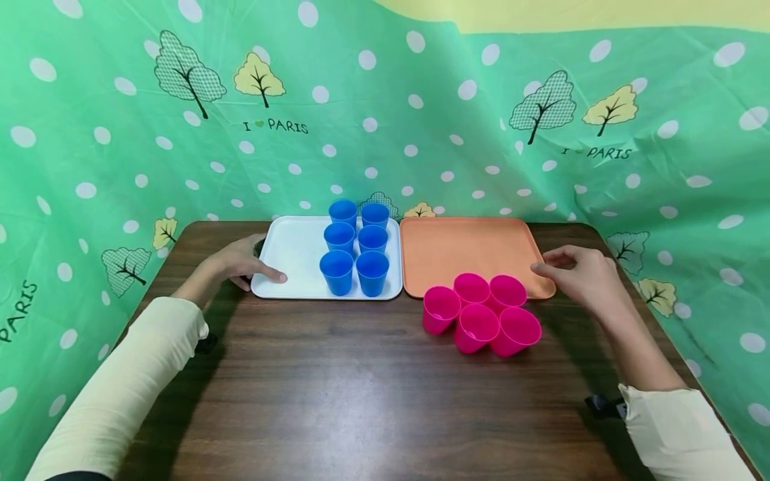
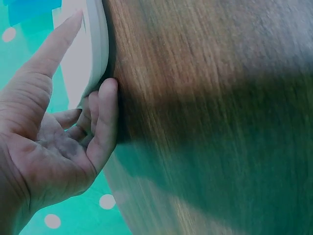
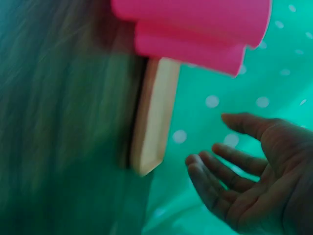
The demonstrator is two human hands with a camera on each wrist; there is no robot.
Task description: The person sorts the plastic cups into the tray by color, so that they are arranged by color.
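My left hand [image 1: 243,262] grips the left end of a white tray [image 1: 291,250], thumb over the rim. In the left wrist view, the fingers [image 2: 105,115] curl at the tray's edge [image 2: 100,44]. Several blue cups [image 1: 339,272] stand upright in two columns on the right part of this tray. At the right end of an orange tray [image 1: 469,240], my right hand [image 1: 580,277] hovers with loosely bent fingers. The right wrist view shows that hand [image 3: 249,176] apart from the orange tray [image 3: 156,117], holding nothing. Several pink cups [image 1: 477,327] stand in a cluster at the orange tray's front edge.
Both trays lie side by side along the back of a dark wooden table [image 1: 337,387]. Behind it hangs a green dotted cloth [image 1: 373,93] with printed trees. Black wrist straps [image 1: 604,406] show at the sleeves.
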